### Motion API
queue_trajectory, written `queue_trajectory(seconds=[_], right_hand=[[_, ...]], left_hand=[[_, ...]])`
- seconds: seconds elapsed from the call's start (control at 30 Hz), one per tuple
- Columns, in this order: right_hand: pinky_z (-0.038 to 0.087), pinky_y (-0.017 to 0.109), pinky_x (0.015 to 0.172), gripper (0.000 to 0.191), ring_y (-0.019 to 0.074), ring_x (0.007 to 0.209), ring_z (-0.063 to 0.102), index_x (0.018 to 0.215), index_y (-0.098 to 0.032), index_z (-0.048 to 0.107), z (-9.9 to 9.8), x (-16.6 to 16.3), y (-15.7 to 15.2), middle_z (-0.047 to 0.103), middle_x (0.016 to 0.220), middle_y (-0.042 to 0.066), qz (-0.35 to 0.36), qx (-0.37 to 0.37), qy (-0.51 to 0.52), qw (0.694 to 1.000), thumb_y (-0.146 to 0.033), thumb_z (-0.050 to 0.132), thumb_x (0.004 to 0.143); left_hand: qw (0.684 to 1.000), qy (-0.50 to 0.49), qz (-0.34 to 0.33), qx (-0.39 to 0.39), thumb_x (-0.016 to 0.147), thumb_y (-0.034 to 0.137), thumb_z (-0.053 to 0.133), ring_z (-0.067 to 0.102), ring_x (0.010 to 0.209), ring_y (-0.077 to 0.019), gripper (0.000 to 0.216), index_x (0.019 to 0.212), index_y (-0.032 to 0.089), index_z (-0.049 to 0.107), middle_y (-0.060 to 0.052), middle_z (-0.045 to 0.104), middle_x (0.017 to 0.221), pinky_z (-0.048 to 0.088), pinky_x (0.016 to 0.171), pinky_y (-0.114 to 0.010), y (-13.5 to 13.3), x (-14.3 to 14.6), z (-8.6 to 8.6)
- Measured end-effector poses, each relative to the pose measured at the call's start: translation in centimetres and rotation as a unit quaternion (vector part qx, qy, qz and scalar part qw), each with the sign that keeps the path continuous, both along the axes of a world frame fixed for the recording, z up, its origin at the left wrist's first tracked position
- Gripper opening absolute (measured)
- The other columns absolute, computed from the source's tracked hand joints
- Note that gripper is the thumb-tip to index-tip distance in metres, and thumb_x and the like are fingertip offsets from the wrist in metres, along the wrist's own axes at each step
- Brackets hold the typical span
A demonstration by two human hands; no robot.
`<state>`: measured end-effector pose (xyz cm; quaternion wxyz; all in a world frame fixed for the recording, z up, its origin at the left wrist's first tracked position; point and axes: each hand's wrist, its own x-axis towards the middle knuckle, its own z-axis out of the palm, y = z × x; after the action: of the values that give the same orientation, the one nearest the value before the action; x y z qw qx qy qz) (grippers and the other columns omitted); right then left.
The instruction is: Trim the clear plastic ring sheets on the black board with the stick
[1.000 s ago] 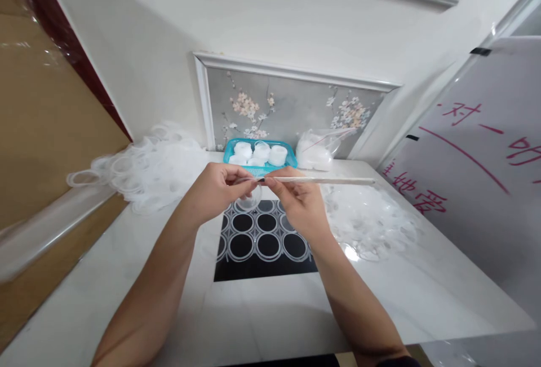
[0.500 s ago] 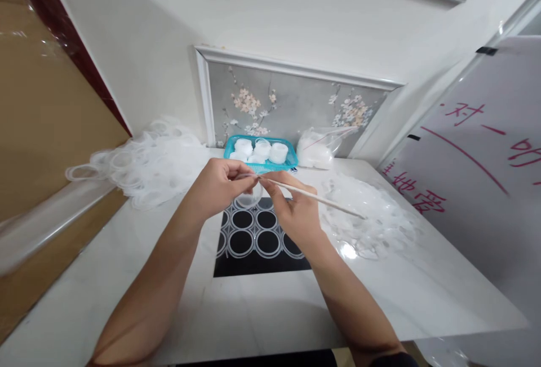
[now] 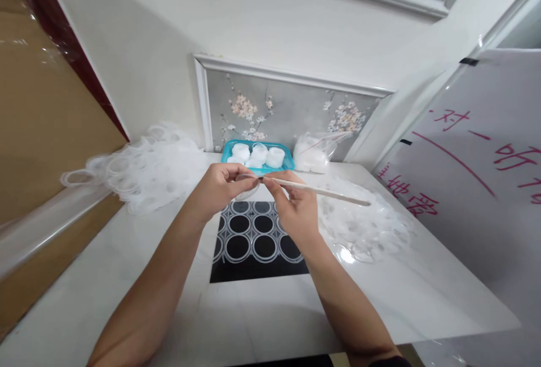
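Over the table, my left hand [image 3: 224, 189] is closed, pinching a thin clear plastic ring [image 3: 248, 193] that sticks out around its fingertips. Between the fingers of my right hand [image 3: 298, 203] lies a slender pale stick [image 3: 338, 193], slanting out to the right. The stick's dark tip meets the ring's edge where both sets of fingertips come together; the exact contact is too small to make out. Below the hands sits a black mat [image 3: 257, 274] with rows of pale rings laid or printed on it; I cannot tell which.
Heaps of translucent rings lie left [image 3: 156, 172] and right [image 3: 366, 223]. Against the wall stand a turquoise basket [image 3: 291, 159] of white rolled pieces and a clear bag [image 3: 311, 153] with white contents. A cardboard box [image 3: 54, 85] borders the left, a written-on whiteboard [image 3: 460, 186] the right.
The ring has tilted from hanging under my fingers to a flatter position. The stick's free end has risen, so it lies more level. The view has shifted slightly.
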<state>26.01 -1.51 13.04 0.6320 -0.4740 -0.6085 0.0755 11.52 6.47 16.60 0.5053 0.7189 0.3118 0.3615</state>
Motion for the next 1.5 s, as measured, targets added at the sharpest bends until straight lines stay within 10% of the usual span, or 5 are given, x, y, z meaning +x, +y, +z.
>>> queue_trajectory(seconds=[1.03, 1.5], right_hand=[[0.054, 0.031, 0.074, 0.02, 0.0179, 0.079, 0.069, 0.091, -0.024, 0.071, -0.6, 0.2, 0.6, 0.075, 0.085, 0.003, -0.098, 0.031, -0.097, 0.99, -0.026, 0.052, 0.097], [0.051, 0.029, 0.074, 0.019, 0.0157, 0.082, 0.068, 0.083, -0.023, 0.071, 0.5, 3.0, 1.0, 0.073, 0.085, 0.001, -0.12, 0.017, 0.007, 0.993, -0.028, 0.057, 0.093]], left_hand=[[0.988, 0.051, 0.074, 0.124, 0.074, 0.028, 0.064, 0.054, 0.064, -0.0142, 0.018, 0.059, 0.018, 0.063, 0.002, 0.059, 0.061, 0.042, 0.064, -0.028, -0.2, 0.0, -0.3], [0.975, -0.193, -0.047, -0.096, 0.062, 0.021, 0.071, 0.058, 0.075, -0.0135, 0.007, 0.065, 0.019, 0.065, 0.001, 0.06, 0.074, 0.048, 0.078, -0.029, 0.7, 0.6, -0.3]])
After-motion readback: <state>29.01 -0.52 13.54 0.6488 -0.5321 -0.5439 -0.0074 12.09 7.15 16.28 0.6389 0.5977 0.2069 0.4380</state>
